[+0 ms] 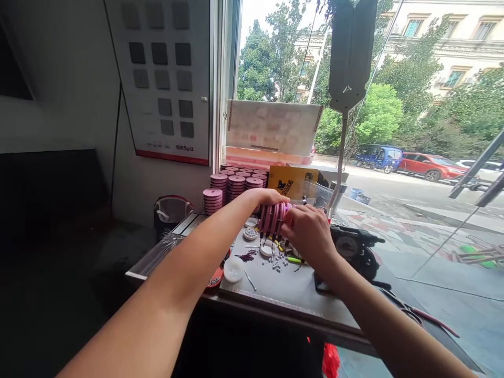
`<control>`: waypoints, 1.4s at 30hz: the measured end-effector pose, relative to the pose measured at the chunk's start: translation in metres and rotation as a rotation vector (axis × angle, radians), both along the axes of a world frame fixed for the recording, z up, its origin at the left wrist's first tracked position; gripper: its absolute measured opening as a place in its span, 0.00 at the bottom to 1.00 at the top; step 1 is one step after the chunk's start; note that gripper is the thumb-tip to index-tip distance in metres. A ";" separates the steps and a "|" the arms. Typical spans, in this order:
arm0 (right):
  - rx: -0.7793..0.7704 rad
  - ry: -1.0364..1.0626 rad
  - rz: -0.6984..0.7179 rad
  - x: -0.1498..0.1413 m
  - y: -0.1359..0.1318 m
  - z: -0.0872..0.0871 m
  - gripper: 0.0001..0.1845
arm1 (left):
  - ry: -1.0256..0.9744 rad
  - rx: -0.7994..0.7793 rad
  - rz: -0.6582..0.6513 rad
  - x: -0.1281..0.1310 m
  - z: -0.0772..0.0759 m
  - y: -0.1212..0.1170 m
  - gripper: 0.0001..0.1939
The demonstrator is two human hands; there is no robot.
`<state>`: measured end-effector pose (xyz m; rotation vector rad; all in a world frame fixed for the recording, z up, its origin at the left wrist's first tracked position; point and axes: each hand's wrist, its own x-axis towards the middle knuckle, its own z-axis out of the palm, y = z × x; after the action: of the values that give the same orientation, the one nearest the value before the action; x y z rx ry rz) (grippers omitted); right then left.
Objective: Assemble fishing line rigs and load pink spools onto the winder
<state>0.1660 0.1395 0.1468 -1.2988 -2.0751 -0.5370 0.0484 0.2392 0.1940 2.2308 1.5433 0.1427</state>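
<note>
Above the table, a row of pink spools (272, 219) hangs on edge, with dark strands and small dark pieces dangling under them. My left hand (273, 196) is closed over the top of this row. At its right end, my right hand (309, 226) has its fingers bent and pressed together against the spools; what lies between the fingertips is hidden. Below the hands are a white ring-shaped dish (268, 249), scattered small grey beads (276, 263), a bright green-handled tool (294, 260) and a bunch of dark purple strands (247, 255).
Stacked pink spools (236, 184) stand at the back left beside a yellow box (289, 178). A bead bowl (250, 233), white round container (233, 269) and orange tray (214, 278) sit left. A black device (354, 252) and lamp post (340, 152) stand right, scissors (409, 312) nearer.
</note>
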 end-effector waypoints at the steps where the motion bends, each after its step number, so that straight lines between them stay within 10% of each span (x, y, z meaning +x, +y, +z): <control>1: -0.019 0.003 0.012 0.001 0.001 0.004 0.05 | 0.001 0.001 -0.001 0.000 0.000 0.000 0.17; 17: -0.100 0.198 0.243 0.069 0.007 0.020 0.12 | 0.129 0.221 -0.071 0.000 0.005 0.002 0.16; 27: -0.368 0.252 0.391 0.084 0.035 0.018 0.17 | 0.189 0.445 -0.322 0.007 0.007 -0.069 0.26; 33: -0.295 0.328 0.347 0.084 0.033 0.015 0.16 | 0.228 0.414 -0.338 0.005 0.003 -0.070 0.32; 37: -0.005 0.449 0.311 0.060 -0.016 -0.003 0.11 | 0.232 0.408 -0.341 0.008 0.004 -0.062 0.35; 42: -0.491 -0.061 0.266 0.020 -0.041 -0.058 0.11 | 0.263 0.425 -0.315 0.018 0.006 -0.058 0.28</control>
<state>0.1861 0.0984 0.0884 -1.2392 -2.4781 0.0599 0.0666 0.1808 0.2000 2.8993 1.3555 0.0917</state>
